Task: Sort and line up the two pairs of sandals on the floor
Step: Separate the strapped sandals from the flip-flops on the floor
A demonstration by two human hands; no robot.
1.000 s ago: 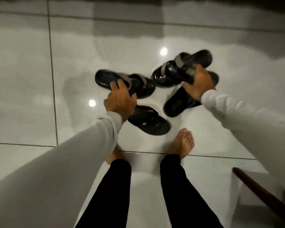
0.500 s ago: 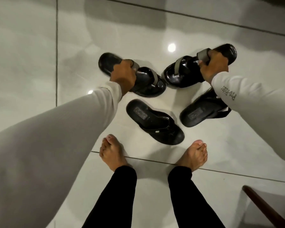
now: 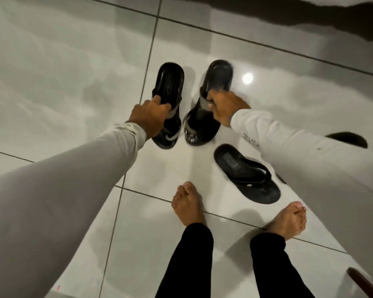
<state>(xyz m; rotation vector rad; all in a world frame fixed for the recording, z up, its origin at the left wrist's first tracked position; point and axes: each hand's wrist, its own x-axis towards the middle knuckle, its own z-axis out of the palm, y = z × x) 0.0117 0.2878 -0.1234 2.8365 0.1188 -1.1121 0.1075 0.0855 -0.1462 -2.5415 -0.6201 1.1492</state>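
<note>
1. The step in hand is pairing the two strapped sandals. The left hand [image 3: 148, 117] has its fingers [image 3: 162, 105] curled closed over the grey strap of one glossy black slide sandal with grey straps [image 3: 170, 82], and the right hand [image 3: 226, 106] has its fingers closed round the grey strap of the matching black slide sandal [image 3: 219, 75].

2. Both slides stand side by side on the glossy white tiled floor [image 3: 52, 82], toes toward the person, with a narrow gap between them. The right one looks tilted, its heel end blurred, so I judge it is not yet flat on the floor.

3. Taking the left slide as landmark: the matching slide is just beside it on its right. A flat black thong flip-flop [image 3: 246, 175] lies farther to that side and nearer the person's bare feet [image 3: 187, 203], turned at an angle. Its partner, a second black flip-flop [image 3: 347, 139], shows only as a dark end beyond the right sleeve, well apart.

4. The next move probably calls for settling the right slide flat and parallel, letting go of both straps, then bringing the two flip-flops together alongside.

5. Compared with half a second ago, the slides have swung from a splayed, toe-to-toe spread into near-parallel lines, and both hands have come closer together. The flip-flops seem to lie as they did.
</note>
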